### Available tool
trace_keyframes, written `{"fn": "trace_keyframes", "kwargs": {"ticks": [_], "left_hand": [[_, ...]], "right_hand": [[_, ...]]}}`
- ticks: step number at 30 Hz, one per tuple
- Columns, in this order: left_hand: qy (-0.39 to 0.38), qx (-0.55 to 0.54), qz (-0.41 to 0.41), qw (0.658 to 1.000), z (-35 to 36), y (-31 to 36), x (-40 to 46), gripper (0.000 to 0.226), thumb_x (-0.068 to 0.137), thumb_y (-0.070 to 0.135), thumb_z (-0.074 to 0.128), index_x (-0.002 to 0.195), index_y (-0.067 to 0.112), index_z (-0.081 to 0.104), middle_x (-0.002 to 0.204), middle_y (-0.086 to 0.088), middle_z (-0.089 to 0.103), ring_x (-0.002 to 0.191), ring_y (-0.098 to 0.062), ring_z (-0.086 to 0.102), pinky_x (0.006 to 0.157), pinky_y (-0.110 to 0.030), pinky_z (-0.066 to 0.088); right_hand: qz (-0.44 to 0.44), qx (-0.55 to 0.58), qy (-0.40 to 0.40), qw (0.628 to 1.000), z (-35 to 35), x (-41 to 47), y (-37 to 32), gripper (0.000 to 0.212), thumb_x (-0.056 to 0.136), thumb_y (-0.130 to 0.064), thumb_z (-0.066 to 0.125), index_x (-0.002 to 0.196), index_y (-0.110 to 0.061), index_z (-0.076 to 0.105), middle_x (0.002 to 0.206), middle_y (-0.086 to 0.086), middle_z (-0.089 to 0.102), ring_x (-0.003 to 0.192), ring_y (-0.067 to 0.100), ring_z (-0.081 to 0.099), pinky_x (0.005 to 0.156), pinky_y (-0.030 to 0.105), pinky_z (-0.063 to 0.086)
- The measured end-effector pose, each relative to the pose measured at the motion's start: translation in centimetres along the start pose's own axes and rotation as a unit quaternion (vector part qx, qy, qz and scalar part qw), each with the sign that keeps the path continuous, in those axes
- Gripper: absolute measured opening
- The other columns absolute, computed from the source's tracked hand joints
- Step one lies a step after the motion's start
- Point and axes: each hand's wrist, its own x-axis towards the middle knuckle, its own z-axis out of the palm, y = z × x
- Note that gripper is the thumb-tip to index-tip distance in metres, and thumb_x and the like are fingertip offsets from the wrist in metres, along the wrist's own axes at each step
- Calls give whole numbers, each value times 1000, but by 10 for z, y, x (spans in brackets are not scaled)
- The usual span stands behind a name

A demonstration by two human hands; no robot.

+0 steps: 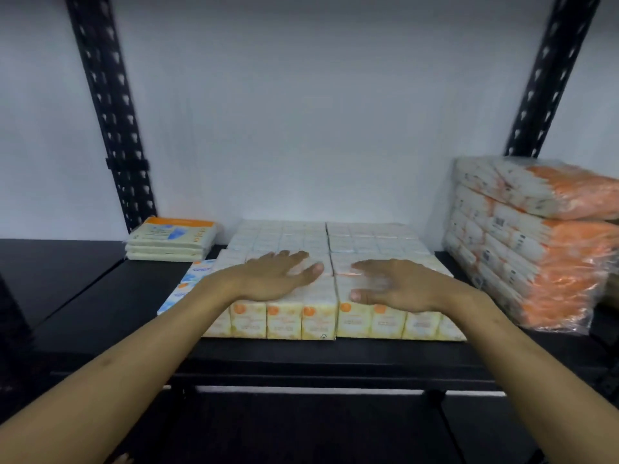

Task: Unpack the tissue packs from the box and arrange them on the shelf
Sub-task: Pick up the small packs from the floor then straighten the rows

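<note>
A wide block of small cream tissue packs (318,321) with orange dots lies on the black shelf (294,356), in two side-by-side bundles that reach back to the wall. My left hand (278,276) rests flat on top of the left bundle, fingers straight and spread. My right hand (392,284) rests flat on top of the right bundle, fingers extended toward the left. Neither hand grips a pack. No box is in view.
A stack of flat cream-and-orange packs (172,239) sits at the back left. Blue-and-white packs (192,279) lie against the block's left side. A tall stack of orange-and-white wrapped bundles (536,242) stands at the right. Black perforated uprights (110,105) frame the shelf.
</note>
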Motion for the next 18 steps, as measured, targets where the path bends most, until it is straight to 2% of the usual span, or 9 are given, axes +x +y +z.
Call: {"fn": "trace_keyframes", "kwargs": {"ticks": [2,3,5,7,9,18], "left_hand": [[59,-27,-13,998,-6,0,9,90,87,84,12,161,34,19,169,5,19,155,-23,20,125,-50,15],[87,-12,-20,996,-9,-1,16,84,92,80,16,161,32,22,168,3,23,154,-25,23,124,-50,18],[101,30,-34,994,-11,-5,35,73,100,69,20,161,30,20,169,-3,19,155,-28,18,125,-48,15],[80,52,-59,994,-8,-11,54,70,103,66,16,163,31,11,171,-6,6,157,-28,2,126,-50,2],[47,54,-76,995,-2,-12,68,73,101,69,11,163,32,3,171,-7,-5,157,-30,-10,125,-53,-8],[52,64,-83,993,13,-8,87,72,101,67,9,163,30,-2,170,-6,-11,156,-32,-15,123,-55,-11]], "right_hand": [[12,35,64,997,-9,12,-2,99,72,-97,31,151,-39,40,158,-12,39,146,16,35,121,43,25],[19,24,96,995,-11,20,-2,93,80,-91,26,152,-35,39,160,-9,37,148,16,32,122,44,22],[43,-27,124,991,-10,39,4,81,94,-77,20,158,-29,28,166,-4,23,154,16,15,125,46,10],[75,-59,109,989,-5,56,13,78,98,-71,16,162,-26,15,170,-3,7,156,16,-1,126,48,-1],[92,-67,75,991,-1,68,22,80,97,-72,13,162,-25,7,170,-3,0,156,17,-5,125,49,-2],[79,-80,54,992,6,89,40,82,94,-77,11,162,-30,5,169,-8,-2,156,15,-3,125,48,0]]}}
